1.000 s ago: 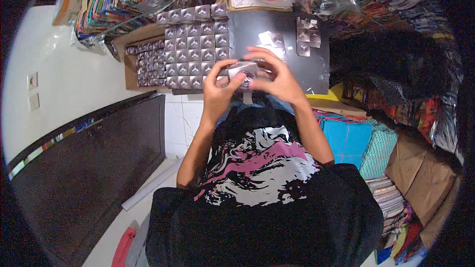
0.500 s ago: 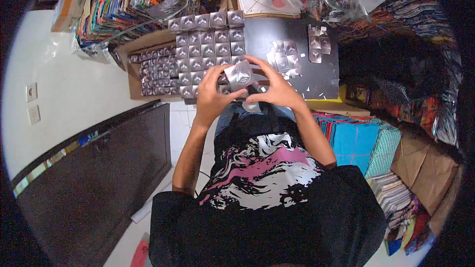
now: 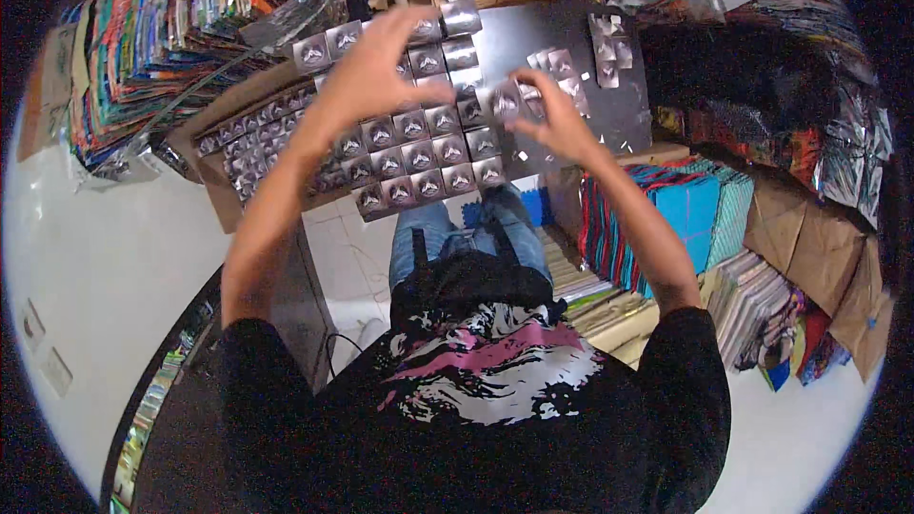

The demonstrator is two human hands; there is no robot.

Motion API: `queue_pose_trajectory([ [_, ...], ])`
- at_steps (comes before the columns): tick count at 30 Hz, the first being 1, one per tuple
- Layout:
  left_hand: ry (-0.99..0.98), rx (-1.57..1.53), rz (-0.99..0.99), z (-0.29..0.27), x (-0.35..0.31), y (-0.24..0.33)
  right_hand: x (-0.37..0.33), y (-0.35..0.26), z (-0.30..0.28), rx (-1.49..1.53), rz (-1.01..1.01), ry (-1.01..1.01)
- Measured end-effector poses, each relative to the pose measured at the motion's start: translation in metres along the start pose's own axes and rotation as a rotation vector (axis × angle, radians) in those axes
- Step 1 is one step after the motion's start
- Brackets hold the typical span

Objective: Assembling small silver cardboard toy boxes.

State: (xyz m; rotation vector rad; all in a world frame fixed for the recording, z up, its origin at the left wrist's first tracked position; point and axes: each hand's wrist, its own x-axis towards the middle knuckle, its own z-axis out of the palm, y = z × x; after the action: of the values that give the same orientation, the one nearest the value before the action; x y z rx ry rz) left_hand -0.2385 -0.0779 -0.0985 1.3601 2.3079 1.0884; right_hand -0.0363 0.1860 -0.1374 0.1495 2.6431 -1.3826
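Note:
My left hand [image 3: 386, 62] is blurred by motion, with thumb and fingers spread over the rows of boxes and nothing visible between them. Several small silver-grey boxes [image 3: 415, 155] with a dark picture on top stand in tight rows beneath it. To the right, my right hand [image 3: 557, 119] pinches one such box [image 3: 505, 101] between thumb and fingers, at the right edge of the rows. Flattened grey pieces [image 3: 557, 63], like unfolded boxes, lie on the dark tabletop [image 3: 519, 33] just beyond that hand.
A cardboard carton [image 3: 221, 192] filled with smaller-looking boxes is at the left. More grey pieces [image 3: 607, 49] and white scraps lie on the tabletop's right side. Stacks of packaged goods [image 3: 200, 29] rise at the back left; folded turquoise cloth [image 3: 687, 219] is stacked at the right.
Both hands were around one box near my body. My left hand has let go and moved up and left over the rows; my right hand has moved right with a box. The view has turned.

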Motion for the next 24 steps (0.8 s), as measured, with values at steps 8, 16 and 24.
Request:
queue_pose_trajectory([
  [8, -0.338, 0.099, -0.099, 0.065, 0.132, -0.133, 0.089, 0.071, 0.066, 0.248, 0.083, 0.164],
  [16, -0.609, 0.096, -0.126, 0.096, 0.147, -0.134, 0.098, 0.05, 0.071, 0.293, 0.172, 0.299],
  [24, -0.572, 0.112, -0.228, 0.043, 0.109, -0.172, 0.093, 0.028, 0.062, -0.206, -0.082, 0.388],
])
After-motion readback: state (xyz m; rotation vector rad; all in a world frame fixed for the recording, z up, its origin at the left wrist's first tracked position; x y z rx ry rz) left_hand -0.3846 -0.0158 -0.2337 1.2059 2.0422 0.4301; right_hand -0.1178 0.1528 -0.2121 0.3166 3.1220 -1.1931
